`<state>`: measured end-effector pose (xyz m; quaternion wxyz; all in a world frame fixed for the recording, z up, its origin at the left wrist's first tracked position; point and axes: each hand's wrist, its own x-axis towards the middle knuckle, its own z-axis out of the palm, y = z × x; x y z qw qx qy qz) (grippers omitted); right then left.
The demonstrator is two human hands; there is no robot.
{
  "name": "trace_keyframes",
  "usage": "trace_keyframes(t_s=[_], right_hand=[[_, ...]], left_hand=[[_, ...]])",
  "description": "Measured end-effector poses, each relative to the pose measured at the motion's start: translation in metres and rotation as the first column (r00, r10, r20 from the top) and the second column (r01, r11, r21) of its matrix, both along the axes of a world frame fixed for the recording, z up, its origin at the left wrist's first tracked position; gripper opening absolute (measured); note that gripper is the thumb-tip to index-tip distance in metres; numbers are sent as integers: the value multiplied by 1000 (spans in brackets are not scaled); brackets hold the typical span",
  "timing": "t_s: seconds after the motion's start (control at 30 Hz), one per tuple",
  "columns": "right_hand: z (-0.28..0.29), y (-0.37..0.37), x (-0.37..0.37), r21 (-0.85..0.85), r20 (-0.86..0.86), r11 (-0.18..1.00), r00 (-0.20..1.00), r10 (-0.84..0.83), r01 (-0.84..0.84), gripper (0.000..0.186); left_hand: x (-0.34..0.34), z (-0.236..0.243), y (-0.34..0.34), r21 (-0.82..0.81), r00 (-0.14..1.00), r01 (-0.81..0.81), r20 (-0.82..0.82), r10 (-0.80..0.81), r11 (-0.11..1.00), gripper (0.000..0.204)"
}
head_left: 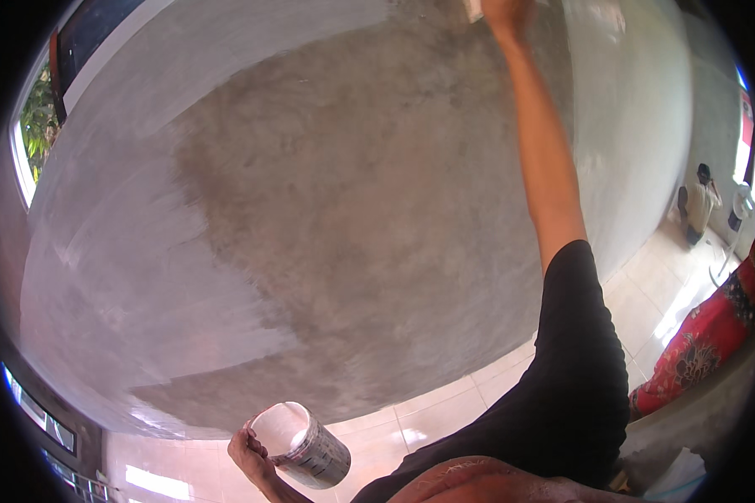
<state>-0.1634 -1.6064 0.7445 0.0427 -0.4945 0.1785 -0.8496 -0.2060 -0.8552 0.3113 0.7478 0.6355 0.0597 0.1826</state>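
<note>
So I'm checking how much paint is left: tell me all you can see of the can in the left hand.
The can is a small round tin, open at the top, its inside coated white with paint; how full it is cannot be told. A printed label wraps its side. It is tilted, mouth toward the wall, low before a grey cement surface partly painted white. The left hand grips it by the rim and side; nothing else touches it.

Labelled white paint can (304, 446), lower centre-left
</note>
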Motion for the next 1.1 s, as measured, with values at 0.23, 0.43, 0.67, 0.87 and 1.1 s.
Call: trace_keyframes(t_s=[0.23, 0.43, 0.67, 0.87, 1.1], right_hand=[[0, 132, 75, -292, -150, 955, 984, -99, 52, 18], [9, 241, 109, -437, -119, 807, 915, 386, -397, 34], [13, 126, 88, -260, -30, 873, 907, 420, -413, 34], [1, 33, 15, -120, 18, 974, 981, -192, 193, 47], [-9, 165, 106, -239, -138, 964, 978, -155, 119, 36]], left_hand=[[3, 13, -18, 3, 999, 36, -17, -36, 999, 28], [-2, 10, -8, 15, 1000, 19, -1, -19, 1000, 28], [-3, 6, 1, -64, 999, 54, 9, -53, 996, 28], [6, 10, 3, -42, 992, 120, -26, -121, 992, 27], [21, -5, 22, -20, 980, 181, -83, -182, 983, 26]])
